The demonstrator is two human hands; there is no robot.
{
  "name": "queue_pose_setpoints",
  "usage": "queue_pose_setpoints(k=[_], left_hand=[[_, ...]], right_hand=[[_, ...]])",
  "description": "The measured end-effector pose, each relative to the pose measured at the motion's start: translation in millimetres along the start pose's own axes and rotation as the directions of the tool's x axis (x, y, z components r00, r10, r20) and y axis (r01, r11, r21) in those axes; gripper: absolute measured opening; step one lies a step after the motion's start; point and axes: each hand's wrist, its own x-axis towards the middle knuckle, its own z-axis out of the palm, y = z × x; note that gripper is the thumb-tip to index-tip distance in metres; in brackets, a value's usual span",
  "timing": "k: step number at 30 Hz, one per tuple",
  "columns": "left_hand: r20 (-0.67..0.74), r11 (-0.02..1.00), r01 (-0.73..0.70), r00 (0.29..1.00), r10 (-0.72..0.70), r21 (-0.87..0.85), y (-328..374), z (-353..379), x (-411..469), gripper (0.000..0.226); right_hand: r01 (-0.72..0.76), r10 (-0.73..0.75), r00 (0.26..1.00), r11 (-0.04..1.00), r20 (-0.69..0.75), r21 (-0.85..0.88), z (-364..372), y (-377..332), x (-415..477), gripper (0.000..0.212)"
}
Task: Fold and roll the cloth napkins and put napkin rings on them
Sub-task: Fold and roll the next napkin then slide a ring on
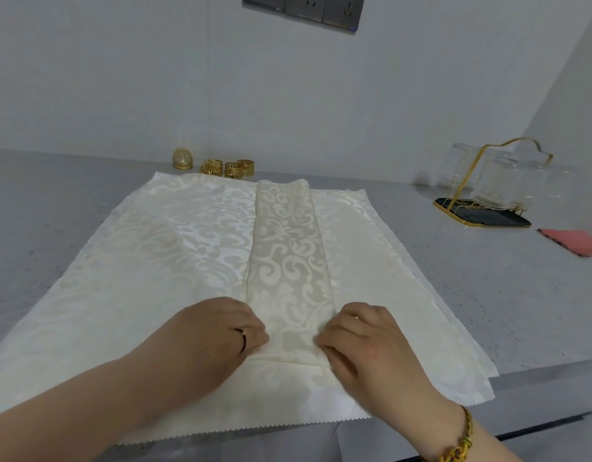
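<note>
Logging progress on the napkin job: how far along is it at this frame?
Early. Done: one napkin folded into a long narrow strip on the spread napkins. In hand: left hand and right hand press the strip's near end, apparently about to roll. Left: rolling, ringing; the gold napkin rings sit unused by the wall.

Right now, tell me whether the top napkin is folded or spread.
Folded: the top napkin is a narrow strip lying on spread napkins, both hands at its near end.
</note>
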Motion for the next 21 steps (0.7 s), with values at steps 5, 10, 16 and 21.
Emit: queue_pose_setpoints(k=[5,10,16,21], left_hand=[[0.054,0.991,0.099,0.994,-0.094,-0.091,-12,-3,-6,0.054],[0.178,0.863,0.389,0.92,-0.348,-0.324,-10,-13,13,0.055],[0.244,0.583,0.577,0.798,-0.552,-0.572,-20,0,28,0.021],[0.228,0.502,0.593,0.758,-0.611,-0.629,-23,8,27,0.015]], right_hand=[[-0.037,0.02,0.995,0.984,0.097,0.175,-7,12,-11,0.033],[-0.35,0.288,0.932,0.875,0.222,0.336,-12,16,3,0.032],[-0.597,0.504,0.8,0.625,0.325,0.503,-9,22,27,0.016],[-0.613,0.553,0.788,0.657,0.271,0.439,3,18,29,0.023]])
